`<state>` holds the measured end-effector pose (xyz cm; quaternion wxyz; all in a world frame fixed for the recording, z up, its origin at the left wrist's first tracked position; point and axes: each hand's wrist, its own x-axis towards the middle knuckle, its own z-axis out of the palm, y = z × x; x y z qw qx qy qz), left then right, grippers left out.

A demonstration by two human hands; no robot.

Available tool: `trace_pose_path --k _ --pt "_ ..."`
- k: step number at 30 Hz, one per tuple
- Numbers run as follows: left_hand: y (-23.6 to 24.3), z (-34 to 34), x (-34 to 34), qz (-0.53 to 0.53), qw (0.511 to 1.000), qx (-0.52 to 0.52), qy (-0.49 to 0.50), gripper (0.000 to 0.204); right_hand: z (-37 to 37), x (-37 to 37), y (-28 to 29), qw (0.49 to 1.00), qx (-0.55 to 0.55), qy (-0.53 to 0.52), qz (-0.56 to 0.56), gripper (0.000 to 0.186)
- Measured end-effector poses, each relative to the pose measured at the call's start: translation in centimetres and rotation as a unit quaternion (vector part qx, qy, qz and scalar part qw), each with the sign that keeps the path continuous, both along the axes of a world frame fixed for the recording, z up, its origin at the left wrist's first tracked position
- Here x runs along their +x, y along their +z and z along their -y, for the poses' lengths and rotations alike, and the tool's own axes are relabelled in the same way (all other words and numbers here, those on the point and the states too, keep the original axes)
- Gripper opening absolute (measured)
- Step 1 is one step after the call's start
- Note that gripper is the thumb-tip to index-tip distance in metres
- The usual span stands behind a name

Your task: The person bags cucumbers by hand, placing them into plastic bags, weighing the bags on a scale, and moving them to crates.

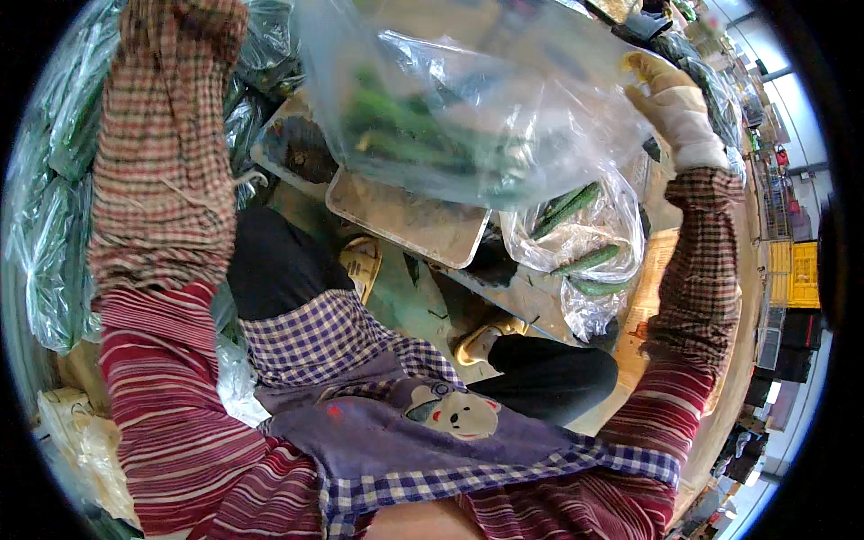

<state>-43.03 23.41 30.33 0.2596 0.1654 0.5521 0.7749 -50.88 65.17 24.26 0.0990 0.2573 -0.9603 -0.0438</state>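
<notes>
A large clear plastic bag (540, 99) with green cucumbers (405, 135) inside spreads across the upper middle. At the bag's right edge is my right hand (673, 101), in a pale glove with yellowish fingers. Those fingers curl closed on the plastic. My left arm, in a checked sleeve cover (166, 153), reaches up past the top edge, so my left hand is out of sight. Below the large bag lies a smaller open clear bag (576, 238) with several cucumbers in it, dark green and bumpy.
A metal tray (409, 216) sits under the large bag, close to my knees. Filled plastic bags (54, 207) are piled along the left. An orange crate (650, 301) stands by my right forearm, and a yellow crate (804, 274) is farther right.
</notes>
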Motion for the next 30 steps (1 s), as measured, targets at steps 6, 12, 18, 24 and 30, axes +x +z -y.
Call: trace_pose_path --k 6,12,18,24,30 --pt "-5.8 -1.7 0.5 -0.260 0.956 -0.106 0.084 0.024 -3.8 2.4 -5.9 0.981 0.152 -0.117 0.031 0.048" --pt "-6.0 -0.6 3.2 -0.304 0.944 -0.099 0.081 0.037 0.2 9.9 -4.8 0.835 -0.481 0.028 0.265 0.031" --pt "-14.0 -6.1 6.4 -0.104 0.952 0.107 0.268 0.042 7.2 20.7 -34.8 0.850 -0.222 -0.146 0.454 0.031" --pt "-13.8 -6.6 7.9 -0.104 0.951 0.170 0.234 0.077 13.2 22.0 -47.4 0.823 -0.045 -0.246 0.510 0.031" --pt "-13.5 -6.9 8.3 -0.086 0.924 0.091 0.360 0.068 13.3 20.7 -48.8 0.797 -0.030 -0.272 0.539 0.032"
